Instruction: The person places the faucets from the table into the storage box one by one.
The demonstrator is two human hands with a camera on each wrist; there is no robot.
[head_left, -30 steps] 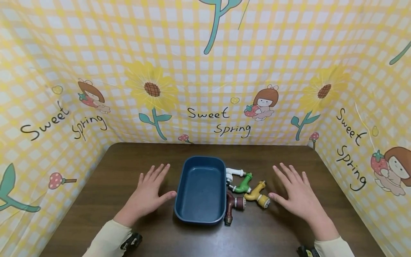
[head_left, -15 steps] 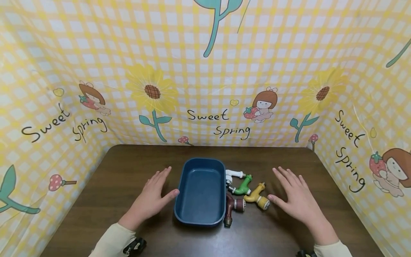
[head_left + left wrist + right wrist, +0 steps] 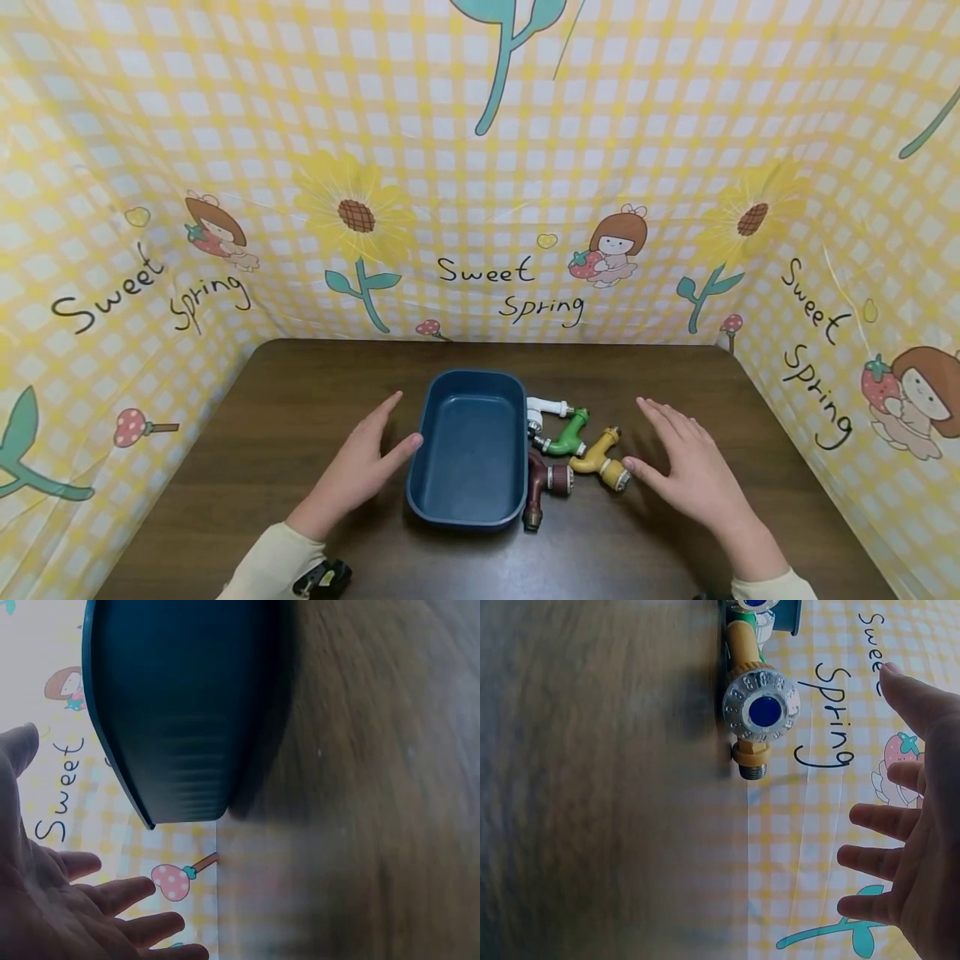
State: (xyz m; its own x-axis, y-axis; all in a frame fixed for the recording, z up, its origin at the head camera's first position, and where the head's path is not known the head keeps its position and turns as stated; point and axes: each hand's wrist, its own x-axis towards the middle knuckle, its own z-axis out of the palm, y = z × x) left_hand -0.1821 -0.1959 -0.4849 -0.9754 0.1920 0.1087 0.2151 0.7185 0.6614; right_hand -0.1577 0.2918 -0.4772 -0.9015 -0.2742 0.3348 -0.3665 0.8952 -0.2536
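Observation:
A dark blue tray with rounded corners stands on the table between the two hands. Against its right side lie several faucets: a white one, a green one, a yellow one and a dark red one. My left hand hovers left of the tray, fingers extended and thumb close to its rim; it holds nothing. My right hand is held right of the yellow faucet, fingers spread and thumb near its knob. In the right wrist view the yellow faucet's knob shows a blue centre.
The brown wooden table is walled on three sides by a yellow checked cloth printed with flowers and lettering. A black strap sits at the left wrist.
My left hand has shifted slightly right, toward the tray, and turned more edge-on. The right hand has turned a little. Tray and faucets keep their places on the table.

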